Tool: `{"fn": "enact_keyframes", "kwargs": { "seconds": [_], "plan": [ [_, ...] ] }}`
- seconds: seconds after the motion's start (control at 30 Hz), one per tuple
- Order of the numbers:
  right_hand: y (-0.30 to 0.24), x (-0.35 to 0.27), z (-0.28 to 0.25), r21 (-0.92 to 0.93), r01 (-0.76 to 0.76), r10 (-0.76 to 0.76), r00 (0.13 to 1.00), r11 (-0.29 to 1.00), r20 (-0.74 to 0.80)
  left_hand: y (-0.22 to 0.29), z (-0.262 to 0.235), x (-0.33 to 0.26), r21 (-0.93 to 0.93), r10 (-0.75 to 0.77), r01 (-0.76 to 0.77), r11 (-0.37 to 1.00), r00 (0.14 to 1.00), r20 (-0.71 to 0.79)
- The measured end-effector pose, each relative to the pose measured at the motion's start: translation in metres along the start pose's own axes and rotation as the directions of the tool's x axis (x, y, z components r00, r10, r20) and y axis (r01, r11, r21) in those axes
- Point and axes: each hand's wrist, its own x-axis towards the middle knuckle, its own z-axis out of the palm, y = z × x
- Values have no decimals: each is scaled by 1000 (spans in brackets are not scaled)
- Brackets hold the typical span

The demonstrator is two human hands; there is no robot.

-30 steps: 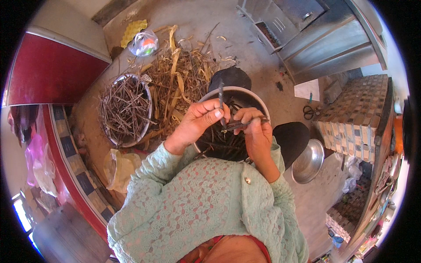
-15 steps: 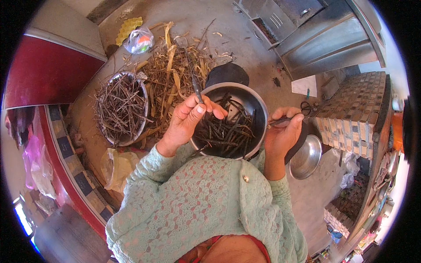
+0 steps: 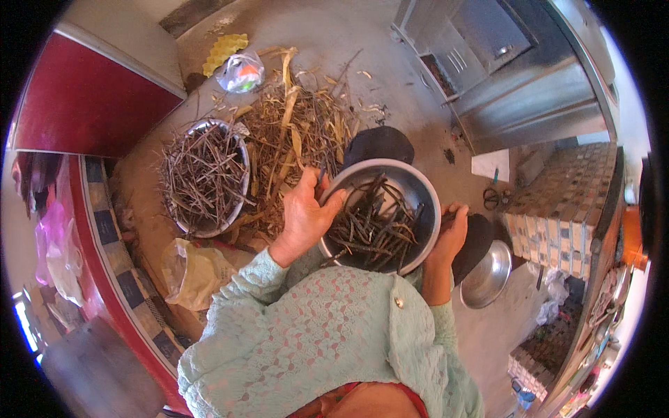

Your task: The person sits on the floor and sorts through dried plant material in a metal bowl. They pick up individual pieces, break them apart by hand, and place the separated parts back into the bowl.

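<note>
Both hands have dropped from in front of the chest to the rim of the steel bowl point(image 3: 425, 202). Her left hand point(image 3: 303, 216) is curled over the bowl's left edge, fingers closed on a thin dark pod point(image 3: 320, 178) that pokes up just above the knuckles. Her right hand point(image 3: 451, 233) sits at the bowl's right edge with the fingers folded in; whether it pinches anything I cannot tell, since the rim and a dark cloth point(image 3: 477, 240) behind it blur together. Between the two hands the bowl holds a tangle of dark pods point(image 3: 373, 226).

Left of the left hand lies a heap of dry husks point(image 3: 296, 136), and further left a second basin point(image 3: 240, 150) full of thin stalks. Beyond the heap, well away from the hands, sits a clear crumpled plastic bag point(image 3: 240, 71) with orange and green showing inside, and next to it a yellow honeycomb-patterned piece point(image 3: 224, 50). Below the left forearm a tan bag point(image 3: 191, 272) slumps on the floor. An empty steel bowl point(image 3: 488, 275) sits just right of the right wrist, partly hidden by the arm.
</note>
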Motion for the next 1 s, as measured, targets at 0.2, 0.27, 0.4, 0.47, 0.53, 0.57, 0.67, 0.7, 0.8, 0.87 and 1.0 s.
{"fn": "enact_keyframes", "kwargs": {
  "seconds": [0.2, 0.27, 0.4, 0.47, 0.53, 0.57, 0.67, 0.7, 0.8, 0.87, 1.0],
  "plan": [
    [-3, 2, 13, -206, 61, -69, 997, 977, -35, -12, 5, -3, -265, -36, 39, 963, 999, 14],
    [-10, 3, 22, -205, 50, -44, 999, 977, 31, -10, 3, -6, -330, -83, 97, 939, 995, 57],
    [-17, 16, 31, -252, 84, -51, 990, 964, 132, -23, 4, -11, -419, -99, 127, 899, 991, 87],
    [-25, 21, 37, -299, 75, -25, 986, 951, 167, -25, 3, -10, -435, -71, 98, 895, 994, 79],
    [-34, 19, 54, -358, 104, -48, 986, 928, 161, -28, 4, -11, -460, -60, 89, 883, 995, 77],
    [-37, 21, 57, -365, 126, -68, 983, 923, 169, -31, 6, -11, -481, -61, 94, 872, 995, 83],
    [-50, 29, 54, -377, 158, -85, 975, 913, 205, -34, 6, -10, -521, -71, 129, 844, 989, 128],
    [-51, 34, 51, -367, 177, -95, 969, 913, 230, -35, 9, -9, -538, -69, 135, 832, 988, 141],
    [-53, 40, 49, -346, 130, -54, 974, 929, 220, -35, 16, -4, -594, -68, 170, 786, 979, 190],
    [-53, 47, 48, -329, 65, 8, 976, 942, 217, -32, 22, 0, -604, -64, 186, 775, 974, 219],
    [-34, 78, 42, -238, -66, 114, 974, 969, 197, -26, 32, 8, -633, -78, 242, 735, 958, 277]
  ]
}}
